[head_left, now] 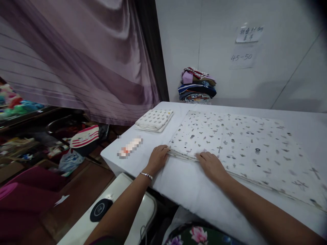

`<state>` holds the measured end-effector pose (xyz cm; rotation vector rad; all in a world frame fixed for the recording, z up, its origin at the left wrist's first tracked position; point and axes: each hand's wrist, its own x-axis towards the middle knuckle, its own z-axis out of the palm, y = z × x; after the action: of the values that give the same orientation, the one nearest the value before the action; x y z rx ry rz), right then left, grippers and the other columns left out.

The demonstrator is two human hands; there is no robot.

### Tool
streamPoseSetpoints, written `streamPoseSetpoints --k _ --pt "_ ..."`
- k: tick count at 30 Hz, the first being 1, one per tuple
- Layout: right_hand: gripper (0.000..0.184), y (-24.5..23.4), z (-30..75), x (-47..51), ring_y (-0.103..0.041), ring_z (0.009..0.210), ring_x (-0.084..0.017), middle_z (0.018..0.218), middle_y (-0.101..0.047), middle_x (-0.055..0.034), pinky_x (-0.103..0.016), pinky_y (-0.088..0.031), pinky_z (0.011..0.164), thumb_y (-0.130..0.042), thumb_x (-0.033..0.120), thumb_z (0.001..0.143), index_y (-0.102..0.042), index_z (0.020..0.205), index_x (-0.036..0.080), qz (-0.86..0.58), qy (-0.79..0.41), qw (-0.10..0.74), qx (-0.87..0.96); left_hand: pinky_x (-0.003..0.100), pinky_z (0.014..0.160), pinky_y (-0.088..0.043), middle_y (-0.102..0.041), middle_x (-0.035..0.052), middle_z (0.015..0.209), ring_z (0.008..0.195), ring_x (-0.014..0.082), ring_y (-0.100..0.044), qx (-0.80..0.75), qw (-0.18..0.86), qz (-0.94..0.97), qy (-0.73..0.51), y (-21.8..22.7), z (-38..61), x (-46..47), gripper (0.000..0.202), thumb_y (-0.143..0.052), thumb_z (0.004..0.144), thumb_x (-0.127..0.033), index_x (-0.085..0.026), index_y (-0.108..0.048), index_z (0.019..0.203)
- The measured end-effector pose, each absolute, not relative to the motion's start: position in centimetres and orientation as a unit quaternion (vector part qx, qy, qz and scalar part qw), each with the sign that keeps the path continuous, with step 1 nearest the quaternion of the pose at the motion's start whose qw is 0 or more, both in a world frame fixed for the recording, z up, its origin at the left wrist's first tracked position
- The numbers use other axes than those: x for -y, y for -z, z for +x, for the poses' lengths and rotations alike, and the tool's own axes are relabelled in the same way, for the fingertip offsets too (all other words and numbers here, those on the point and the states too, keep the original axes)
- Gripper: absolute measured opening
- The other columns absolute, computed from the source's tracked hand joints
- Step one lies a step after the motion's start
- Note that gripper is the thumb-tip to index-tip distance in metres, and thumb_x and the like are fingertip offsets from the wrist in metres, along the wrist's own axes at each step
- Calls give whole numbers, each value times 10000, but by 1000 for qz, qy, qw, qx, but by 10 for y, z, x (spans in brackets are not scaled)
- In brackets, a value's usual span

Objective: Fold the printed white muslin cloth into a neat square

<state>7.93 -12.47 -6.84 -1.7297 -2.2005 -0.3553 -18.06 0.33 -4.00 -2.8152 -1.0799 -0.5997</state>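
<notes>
A large white cloth (237, 143) printed with small dark motifs lies folded flat on the white table (194, 190). My left hand (157, 158) rests at the cloth's near left corner, fingers curled onto its layered edge. My right hand (211, 165) lies on the same near edge a little to the right, fingers bent and pressing down on the layers. A silver bracelet (146, 175) circles my left wrist.
A smaller folded patterned cloth (154, 120) sits at the table's far left. A stack of folded clothes (197, 85) stands against the white wall. A purple curtain (84, 58) hangs left. Clutter covers the floor at left; a white stool (107, 211) stands below the table's edge.
</notes>
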Motion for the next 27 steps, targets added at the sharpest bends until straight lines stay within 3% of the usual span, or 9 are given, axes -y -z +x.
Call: streamPoseSetpoints --k 16,27 --pt "368 67 78 122 -510 871 -198 990 -600 -87 -302 -382 724 -389 57 872 -542 1186 172 -597 123 147 779 362 893 -453 -590 78 1165 1084 200 -525 312 51 -937 149 37 -186 -11 213 -437 889 -186 -210 -621 993" --pt "281 64 77 122 -498 824 -181 934 -590 -61 -287 -324 696 -444 58 857 -599 1054 186 -592 91 130 790 359 872 -465 -581 77 1166 1073 212 -526 309 42 -938 153 37 -198 -9 165 -481 838 -144 -194 -612 925"
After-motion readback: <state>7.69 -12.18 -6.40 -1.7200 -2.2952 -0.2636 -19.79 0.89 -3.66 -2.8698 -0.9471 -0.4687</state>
